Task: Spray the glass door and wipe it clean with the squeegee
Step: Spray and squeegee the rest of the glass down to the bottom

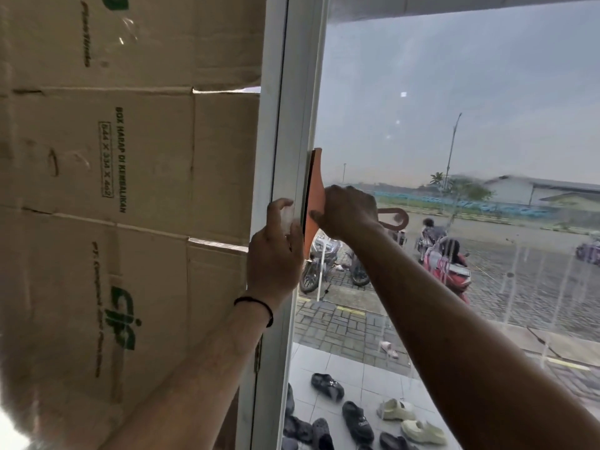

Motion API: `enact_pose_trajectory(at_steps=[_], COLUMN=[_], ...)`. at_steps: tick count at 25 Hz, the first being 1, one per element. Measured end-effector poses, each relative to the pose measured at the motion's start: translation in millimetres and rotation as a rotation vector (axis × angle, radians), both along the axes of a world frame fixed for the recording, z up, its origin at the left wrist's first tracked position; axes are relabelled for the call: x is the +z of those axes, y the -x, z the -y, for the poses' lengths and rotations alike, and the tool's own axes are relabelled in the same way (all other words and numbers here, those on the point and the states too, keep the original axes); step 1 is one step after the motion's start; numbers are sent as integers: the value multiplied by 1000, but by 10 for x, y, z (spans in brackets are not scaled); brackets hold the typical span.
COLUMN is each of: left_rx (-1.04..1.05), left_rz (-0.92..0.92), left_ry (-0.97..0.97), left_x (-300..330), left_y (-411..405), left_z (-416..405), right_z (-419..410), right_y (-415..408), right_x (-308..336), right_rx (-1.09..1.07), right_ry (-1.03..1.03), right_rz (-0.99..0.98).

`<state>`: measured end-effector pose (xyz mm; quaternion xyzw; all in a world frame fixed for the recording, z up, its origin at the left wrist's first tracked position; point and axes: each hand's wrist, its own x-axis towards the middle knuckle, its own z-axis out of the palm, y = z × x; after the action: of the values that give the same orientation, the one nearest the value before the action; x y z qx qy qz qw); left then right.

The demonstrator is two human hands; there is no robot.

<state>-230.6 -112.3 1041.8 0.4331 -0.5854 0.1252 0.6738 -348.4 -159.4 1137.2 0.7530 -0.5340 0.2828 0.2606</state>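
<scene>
The glass door [454,118] fills the right half of the view, with wet streaks running down its lower right part. My right hand [347,211] grips the orange squeegee [317,186] by its handle, whose hooked end [397,219] sticks out to the right. The blade stands vertical against the glass, right beside the white door frame [292,108]. My left hand [274,258] is against the frame just left of the blade, its fingers curled round a small pale translucent thing [287,217] that I cannot identify. No spray bottle is in view.
Stacked cardboard boxes [130,157] stand close on the left, up against the frame. Through the glass I see several shoes [357,417] on white tiles, parked motorbikes [448,271] and a paved yard.
</scene>
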Motion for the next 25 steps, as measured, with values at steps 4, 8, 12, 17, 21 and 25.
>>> enact_pose_trajectory(at_steps=[4, 8, 12, 17, 21, 25], left_rx=[-44, -98, -80, -125, -172, -208], left_rz=[19, 35, 49, 54, 81, 98], left_ry=[-20, 3, 12, 25, 71, 85], left_x=[32, 95, 143, 258, 396, 548], left_y=[44, 217, 409, 824, 1191, 1565], left_z=[74, 112, 133, 125, 108, 96], right_z=[-43, -77, -132, -254, -353, -428], right_y=[-68, 36, 349, 829, 1228, 1635], right_x=[-20, -30, -29, 67, 241, 352], right_rx=[-87, -134, -176, -210, -277, -310], right_ry=[40, 58, 98, 113, 135, 167], right_rz=[47, 66, 38, 44, 36, 70])
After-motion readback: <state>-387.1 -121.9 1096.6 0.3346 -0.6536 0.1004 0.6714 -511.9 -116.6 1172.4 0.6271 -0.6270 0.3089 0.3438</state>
